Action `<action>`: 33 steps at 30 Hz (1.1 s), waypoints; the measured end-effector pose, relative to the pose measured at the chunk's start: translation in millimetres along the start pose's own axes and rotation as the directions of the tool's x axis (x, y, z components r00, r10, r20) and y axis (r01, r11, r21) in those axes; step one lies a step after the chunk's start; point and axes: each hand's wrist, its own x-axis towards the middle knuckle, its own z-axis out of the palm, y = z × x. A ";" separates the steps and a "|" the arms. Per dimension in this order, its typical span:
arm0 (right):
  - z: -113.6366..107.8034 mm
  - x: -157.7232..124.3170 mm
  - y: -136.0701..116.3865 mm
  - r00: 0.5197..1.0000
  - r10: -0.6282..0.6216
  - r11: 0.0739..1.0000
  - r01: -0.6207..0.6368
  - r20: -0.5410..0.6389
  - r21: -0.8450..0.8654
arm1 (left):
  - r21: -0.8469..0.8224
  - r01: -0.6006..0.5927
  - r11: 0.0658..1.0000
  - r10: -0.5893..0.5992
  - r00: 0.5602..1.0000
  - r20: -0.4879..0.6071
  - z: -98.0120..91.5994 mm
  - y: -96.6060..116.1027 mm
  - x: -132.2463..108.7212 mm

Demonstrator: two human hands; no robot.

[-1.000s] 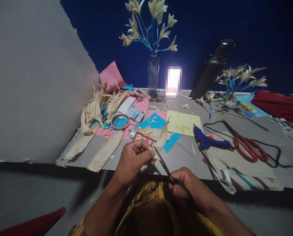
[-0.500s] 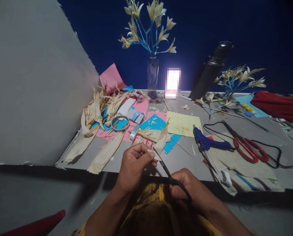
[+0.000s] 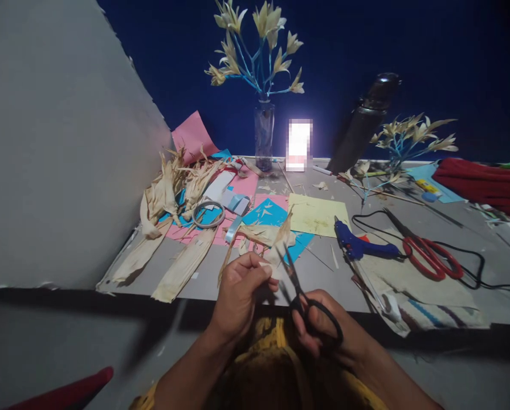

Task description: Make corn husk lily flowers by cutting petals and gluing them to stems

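Between the thumb and fingers of my left hand [image 3: 239,293] is a small pale piece of corn husk [image 3: 273,270], mostly hidden by the fingers. My right hand [image 3: 329,322] grips black-handled scissors [image 3: 296,280], with fingers through the loops. Their blades stand apart, just right of the husk piece and pointing away from me. Behind my left hand, larger dried husks [image 3: 258,234] lie on blue and pink paper. A yellow sheet [image 3: 318,213] with small scraps on it lies beyond the scissors.
A blue glue gun [image 3: 366,245] and red-handled scissors [image 3: 434,259] lie at the right on a cloth [image 3: 434,296]. Husk flowers stand in a glass vase [image 3: 264,134] at the back. Husks [image 3: 163,188] and a tape ring [image 3: 209,214] are at left. A dark flask [image 3: 361,128] stands behind.
The scissors' blades have opened, and my right hand's fingers have spread in the loops. The blades have drawn slightly away from the husk piece. My left hand keeps its pinch.
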 end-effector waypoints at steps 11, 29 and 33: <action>17.5 21.6 -30.2 0.841 -0.296 0.954 0.284 -0.453 -0.097 | -0.139 0.088 0.986 -0.071 0.990 0.123 19.2 -15.4 -6.6; 8.2 17.7 -40.2 0.838 -0.232 0.937 0.329 -0.494 0.117 | -0.411 0.419 0.810 -0.236 0.873 0.426 11.2 -20.8 3.4; 17.7 24.4 -38.2 0.801 -0.291 0.954 0.287 -0.523 -0.091 | -0.397 0.373 0.839 -0.226 0.901 0.369 12.4 -24.1 3.6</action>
